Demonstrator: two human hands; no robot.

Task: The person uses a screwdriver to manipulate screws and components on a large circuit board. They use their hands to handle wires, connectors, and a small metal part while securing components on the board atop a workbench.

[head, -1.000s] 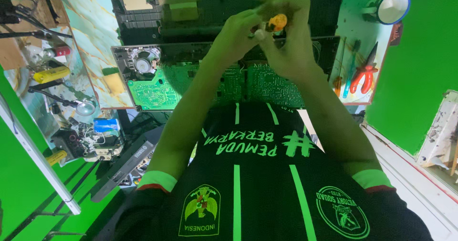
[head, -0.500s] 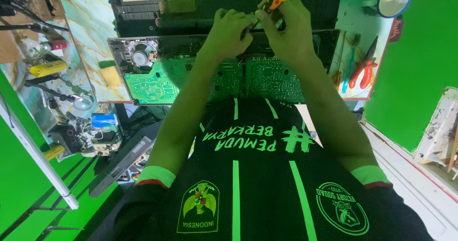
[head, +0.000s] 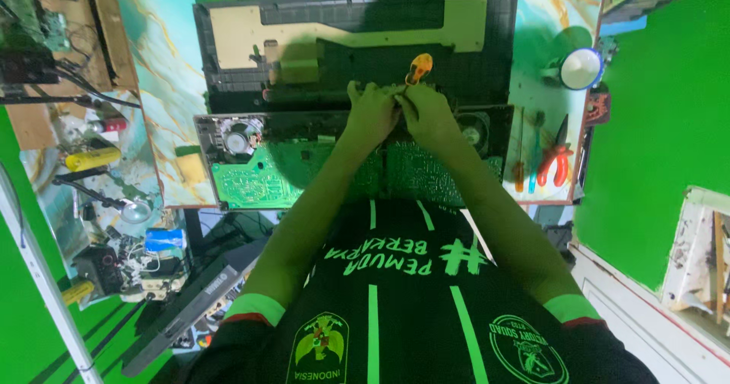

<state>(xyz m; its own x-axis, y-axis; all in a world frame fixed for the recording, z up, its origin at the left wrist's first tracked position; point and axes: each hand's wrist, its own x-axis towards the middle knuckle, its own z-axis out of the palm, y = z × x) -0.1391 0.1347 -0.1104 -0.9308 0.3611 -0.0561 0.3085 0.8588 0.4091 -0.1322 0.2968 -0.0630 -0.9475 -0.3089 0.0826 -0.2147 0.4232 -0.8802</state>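
— Screwdriver, orange handle: where is it?
— Upright over the opened black device, right hand fingers closed around it.
— And the left hand?
— Fingers curled, touching the right; green circuit board nearer, surface beneath.

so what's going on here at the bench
A person is bent over an opened electronic device on a workbench. Both hands are together at its middle: the left hand presses down beside the right hand, which grips a screwdriver with an orange handle. Green circuit boards and a small speaker lie exposed near the front edge. Red pliers lie to the right, untouched.
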